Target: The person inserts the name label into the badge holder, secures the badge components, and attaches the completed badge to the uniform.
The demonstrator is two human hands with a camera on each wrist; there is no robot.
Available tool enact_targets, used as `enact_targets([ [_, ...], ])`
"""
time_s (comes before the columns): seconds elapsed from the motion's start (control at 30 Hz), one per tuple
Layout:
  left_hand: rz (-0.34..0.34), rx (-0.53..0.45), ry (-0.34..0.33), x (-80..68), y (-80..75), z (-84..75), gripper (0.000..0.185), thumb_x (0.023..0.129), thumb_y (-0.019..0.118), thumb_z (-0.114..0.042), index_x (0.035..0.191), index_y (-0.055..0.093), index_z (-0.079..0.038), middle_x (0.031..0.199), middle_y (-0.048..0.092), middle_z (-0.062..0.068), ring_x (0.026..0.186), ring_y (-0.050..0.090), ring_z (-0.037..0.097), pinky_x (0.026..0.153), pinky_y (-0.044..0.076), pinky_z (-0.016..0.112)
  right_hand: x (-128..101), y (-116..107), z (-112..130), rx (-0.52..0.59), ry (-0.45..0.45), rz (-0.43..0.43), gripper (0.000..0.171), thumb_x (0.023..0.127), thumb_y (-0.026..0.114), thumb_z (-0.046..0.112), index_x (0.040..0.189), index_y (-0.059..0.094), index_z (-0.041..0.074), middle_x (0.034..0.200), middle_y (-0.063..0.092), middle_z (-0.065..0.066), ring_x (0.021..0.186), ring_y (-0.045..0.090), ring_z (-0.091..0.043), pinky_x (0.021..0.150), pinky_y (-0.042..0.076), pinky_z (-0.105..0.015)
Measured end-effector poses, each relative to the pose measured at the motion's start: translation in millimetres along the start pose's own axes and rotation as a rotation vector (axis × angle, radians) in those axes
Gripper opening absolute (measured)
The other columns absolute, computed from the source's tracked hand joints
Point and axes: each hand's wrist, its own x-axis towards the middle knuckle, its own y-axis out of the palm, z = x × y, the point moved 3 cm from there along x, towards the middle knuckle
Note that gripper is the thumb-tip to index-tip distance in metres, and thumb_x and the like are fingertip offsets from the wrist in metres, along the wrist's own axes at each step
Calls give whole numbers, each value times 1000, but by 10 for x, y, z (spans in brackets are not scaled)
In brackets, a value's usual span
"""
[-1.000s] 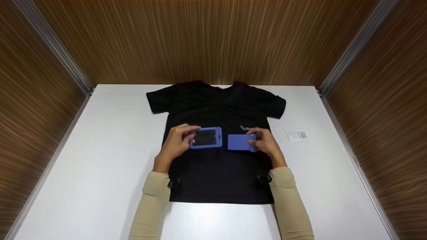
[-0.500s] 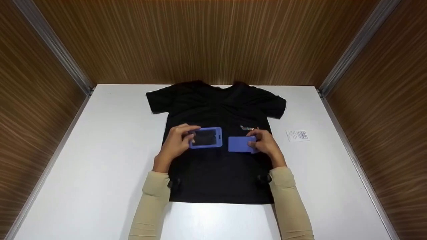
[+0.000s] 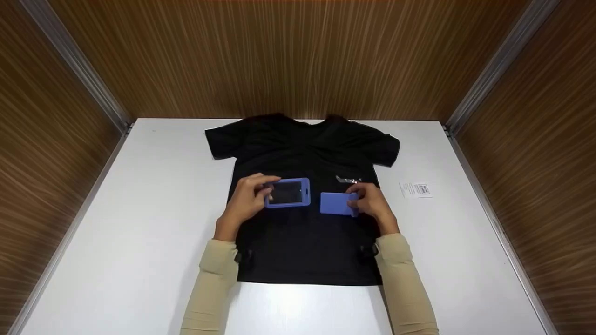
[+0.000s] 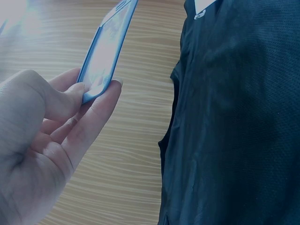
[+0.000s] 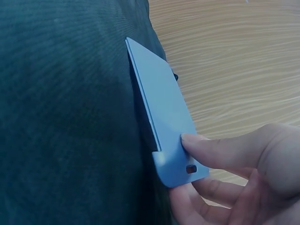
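A black T-shirt (image 3: 302, 232) lies spread flat on the white table (image 3: 139, 223). My left hand (image 3: 247, 197) pinches the left end of a blue frame with a clear window (image 3: 288, 192), held above the shirt's chest; the frame (image 4: 105, 49) shows edge-on in the left wrist view. My right hand (image 3: 370, 201) pinches the right end of a solid blue card-shaped panel (image 3: 336, 203), thumb on top near a small slot, as the panel (image 5: 164, 122) shows in the right wrist view. The two blue pieces sit side by side, a small gap apart.
A small metal clip (image 3: 348, 179) lies on the shirt just beyond my right hand. A white paper label (image 3: 415, 189) rests on the table right of the shirt. Wood-grain walls close in the table at back, left and right.
The blue panel in my right hand has shifted slightly right and toward me. My left hand and the frame have stayed put.
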Motion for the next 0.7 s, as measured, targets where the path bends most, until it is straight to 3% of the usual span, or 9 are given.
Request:
enact_targets([
  [0.27,2,24,-23,-5,-3,8,35,93,61,11,120,76,-5,91,70,13,76,72,18,72,58,27,-4,-7,0,-86,-50,-32,28,79,82,1,107,78,0,86,70,-18,76,57,-23,63,45,-28],
  [0.53,-4,30,-27,2,-4,20,35,93,62,12,119,77,-6,94,72,13,80,71,20,75,58,32,0,9,-16,-112,-67,-41,26,78,82,0,104,79,0,105,75,-23,102,68,-38,90,53,-45],
  [0.7,5,5,-31,-7,-8,12,36,93,60,13,121,76,-5,91,70,14,75,72,21,70,59,28,-13,9,9,-125,-72,-59,23,77,81,0,101,79,-1,106,77,-22,94,68,-34,82,52,-38],
])
